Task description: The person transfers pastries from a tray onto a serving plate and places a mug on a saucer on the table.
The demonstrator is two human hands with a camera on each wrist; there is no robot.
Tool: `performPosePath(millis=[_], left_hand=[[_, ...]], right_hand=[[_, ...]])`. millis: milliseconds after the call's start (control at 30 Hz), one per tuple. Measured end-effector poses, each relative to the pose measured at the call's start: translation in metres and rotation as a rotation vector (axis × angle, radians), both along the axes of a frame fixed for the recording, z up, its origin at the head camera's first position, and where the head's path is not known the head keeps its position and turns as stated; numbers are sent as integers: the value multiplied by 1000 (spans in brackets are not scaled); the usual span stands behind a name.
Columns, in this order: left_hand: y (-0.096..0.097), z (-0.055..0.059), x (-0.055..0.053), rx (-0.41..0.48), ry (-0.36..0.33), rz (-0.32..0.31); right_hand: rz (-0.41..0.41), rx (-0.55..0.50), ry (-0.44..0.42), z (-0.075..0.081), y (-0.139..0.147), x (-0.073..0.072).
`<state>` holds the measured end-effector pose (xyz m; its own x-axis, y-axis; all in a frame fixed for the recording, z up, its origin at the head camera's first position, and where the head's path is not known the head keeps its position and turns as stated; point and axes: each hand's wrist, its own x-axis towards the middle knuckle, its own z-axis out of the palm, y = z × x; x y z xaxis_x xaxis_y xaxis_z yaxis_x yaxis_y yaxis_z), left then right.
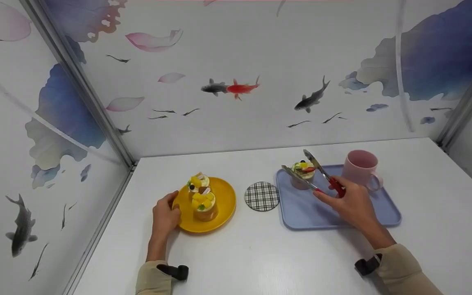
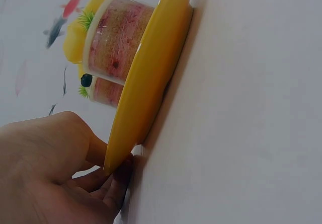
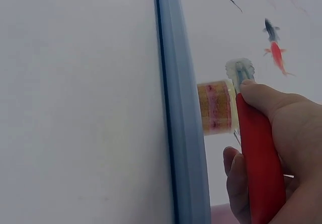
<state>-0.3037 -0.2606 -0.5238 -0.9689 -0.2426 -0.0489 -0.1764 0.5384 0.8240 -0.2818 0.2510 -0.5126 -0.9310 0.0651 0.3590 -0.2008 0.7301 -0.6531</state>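
Note:
My left hand (image 1: 165, 217) grips the left rim of a yellow plate (image 1: 227, 205), thumb on top and fingers beneath, as the left wrist view shows. Two fruit-topped cake cups (image 1: 205, 207) stand on that plate, one behind the other. In my right hand (image 1: 352, 205) is a pair of metal tongs (image 1: 301, 177) with red handles (image 3: 261, 168). The tongs' arms are spread, one on either side of a third cake cup (image 1: 302, 180). That cup stands upright at the left back of a blue tray (image 1: 314, 219); whether the tongs touch it I cannot tell.
A pink mug (image 1: 359, 168) stands on the tray's right back part, handle to the right. Between plate and tray lies a round checked coaster (image 1: 262, 196), close to the tray's left edge. A patterned wall (image 1: 236, 123) rises behind the white table (image 1: 244, 258).

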Motion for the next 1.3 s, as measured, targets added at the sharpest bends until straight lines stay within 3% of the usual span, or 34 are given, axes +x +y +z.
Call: performPosePath(millis=[1033,1300], left_hand=[[-1,-1,1,-8,2,-16],[-1,0,0,-7,4,-18]], right_hand=[[32,66,-130,-8,4,-2],[33,82,-128,-8,6,-2]])
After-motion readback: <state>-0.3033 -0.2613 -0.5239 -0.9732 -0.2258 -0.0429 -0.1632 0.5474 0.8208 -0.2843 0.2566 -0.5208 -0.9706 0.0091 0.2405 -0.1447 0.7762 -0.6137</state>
